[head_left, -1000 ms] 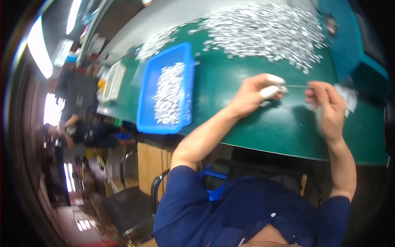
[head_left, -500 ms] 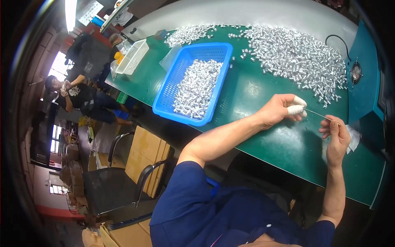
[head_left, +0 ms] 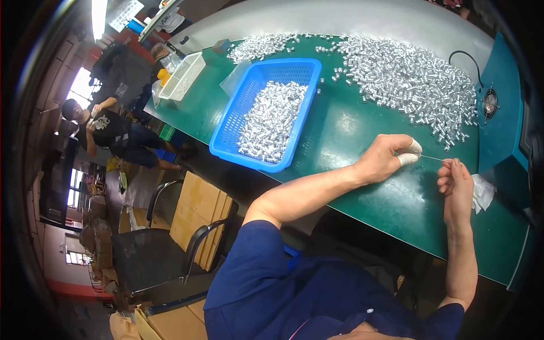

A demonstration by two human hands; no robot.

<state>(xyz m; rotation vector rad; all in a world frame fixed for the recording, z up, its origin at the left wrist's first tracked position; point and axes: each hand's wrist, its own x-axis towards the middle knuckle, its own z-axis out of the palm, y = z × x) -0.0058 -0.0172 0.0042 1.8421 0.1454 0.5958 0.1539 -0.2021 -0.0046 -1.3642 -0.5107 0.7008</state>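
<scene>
Hands (head_left: 381, 161) apart (thin wire (head_left: 435, 158) between)

Left hand (head_left: 378, 161): thumb (head_left: 407, 160) pinches toward forefinger (head_left: 415, 147); left forearm (head_left: 310, 194) slants forward and rightward, elbow (head_left: 262, 209) bent. Right hand (head_left: 458, 186): fingers (head_left: 443, 182) curl inward; right forearm (head_left: 461, 258) extends forward, almost straight ahead.

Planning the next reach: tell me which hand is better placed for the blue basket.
The left hand, probably: it is nearer the blue basket, with the right hand farther off. Both pinch a thin wire-like piece, so neither is free.
</scene>
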